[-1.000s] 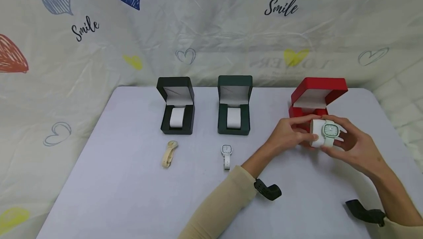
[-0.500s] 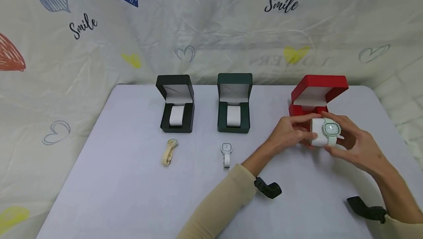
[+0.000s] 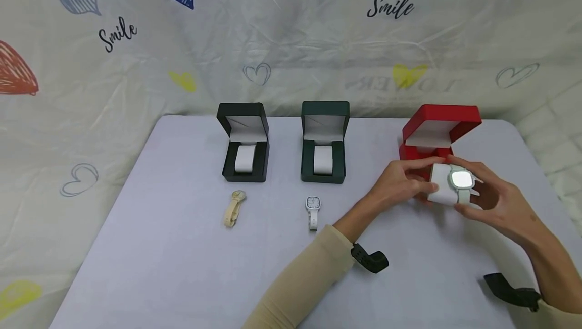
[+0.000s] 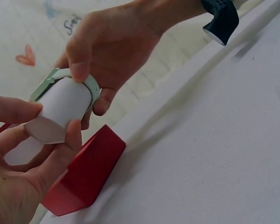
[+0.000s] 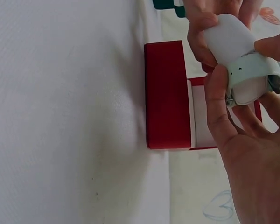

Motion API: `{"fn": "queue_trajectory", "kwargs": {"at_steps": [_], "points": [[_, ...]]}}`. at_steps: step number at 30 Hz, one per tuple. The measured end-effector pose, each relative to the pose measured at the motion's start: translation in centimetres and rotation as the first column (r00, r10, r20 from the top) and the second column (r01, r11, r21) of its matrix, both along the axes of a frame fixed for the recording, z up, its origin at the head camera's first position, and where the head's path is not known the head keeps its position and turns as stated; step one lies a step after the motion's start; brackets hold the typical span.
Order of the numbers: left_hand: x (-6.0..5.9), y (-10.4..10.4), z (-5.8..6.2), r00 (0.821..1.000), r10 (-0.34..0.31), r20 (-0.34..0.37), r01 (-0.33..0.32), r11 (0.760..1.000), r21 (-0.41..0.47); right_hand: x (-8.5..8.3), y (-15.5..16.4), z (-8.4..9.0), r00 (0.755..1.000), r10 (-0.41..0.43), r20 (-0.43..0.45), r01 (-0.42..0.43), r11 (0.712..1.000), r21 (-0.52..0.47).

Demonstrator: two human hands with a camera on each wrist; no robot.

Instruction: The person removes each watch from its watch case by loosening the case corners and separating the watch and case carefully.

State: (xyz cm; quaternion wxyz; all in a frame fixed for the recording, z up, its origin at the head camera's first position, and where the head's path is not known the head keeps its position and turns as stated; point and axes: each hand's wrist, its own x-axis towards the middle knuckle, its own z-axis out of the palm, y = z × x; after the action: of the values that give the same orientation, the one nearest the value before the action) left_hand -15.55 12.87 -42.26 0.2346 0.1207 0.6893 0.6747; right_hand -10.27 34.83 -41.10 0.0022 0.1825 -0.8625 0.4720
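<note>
Head view: L hand [image 3: 402, 183] and R hand [image 3: 493, 198] both up at white cushion [image 3: 440, 191], held just above table [image 3: 173, 248], right in front of open red box [image 3: 438, 129]. Pale green watch [image 3: 461, 181] strapped round cushion, face up w/ glare on it. L fingertips pinching cushion's left end; R fingers curled round watch end. Further left: open black box [image 3: 244, 142] and open dark green box [image 3: 324, 141], each w/ white cushion inside. Beige watch [image 3: 234, 208] lying in front of black box, white watch [image 3: 312, 211] in front of green one. Black wristbands on both forearms. Heart-print cloth [image 3: 291, 41] behind.

L wrist view: cushion [image 4: 60, 111] pinched betw. L thumb and fingers [image 4: 18, 112] at near end. R hand [image 4: 116, 44] gripping far end, index finger over green strap [image 4: 91, 86], thumb beneath. Red box [image 4: 84, 177] below on table, apart from cushion.

R wrist view: R thumb [image 5: 219, 107] pressed at strap [image 5: 252, 63] edge, other fingers wrapped behind. L fingers [image 5: 203, 28] closed on bare end of cushion [image 5: 228, 39]. Red box [image 5: 168, 95] beneath hands, lid open, white lining showing.
</note>
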Motion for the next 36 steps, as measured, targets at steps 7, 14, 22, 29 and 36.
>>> {"fn": "queue_trajectory", "kwargs": {"at_steps": [7, 14, 22, 29, 36], "points": [[-0.2, 0.0, 0.0, 0.998, 0.005, -0.056, -0.006, 1.0, -0.007, -0.3, 0.8, -0.3, 0.998, 0.003, 0.068, 0.015, 0.965, -0.263], [-0.1, 0.3, 0.2, 0.993, 0.044, -0.109, -0.04, 0.998, 0.041, -0.3, 0.9, -0.5, 0.992, -0.113, 0.049, 0.123, 0.942, -0.313], [0.0, 0.9, -0.3, 0.981, 0.101, -0.165, -0.081, 0.989, 0.126, -0.5, 0.3, -0.5, 0.986, -0.161, 0.037, 0.16, 0.878, -0.451], [-0.1, 1.2, -0.6, 0.965, 0.153, -0.215, -0.135, 0.986, 0.097, -0.8, -0.2, -0.5, 0.984, -0.174, 0.044, 0.17, 0.825, -0.54], [0.1, 1.5, -0.4, 0.941, 0.194, -0.278, -0.208, 0.978, -0.023, -1.1, -0.3, -0.7, 0.981, -0.185, 0.049, 0.181, 0.808, -0.56]]}}
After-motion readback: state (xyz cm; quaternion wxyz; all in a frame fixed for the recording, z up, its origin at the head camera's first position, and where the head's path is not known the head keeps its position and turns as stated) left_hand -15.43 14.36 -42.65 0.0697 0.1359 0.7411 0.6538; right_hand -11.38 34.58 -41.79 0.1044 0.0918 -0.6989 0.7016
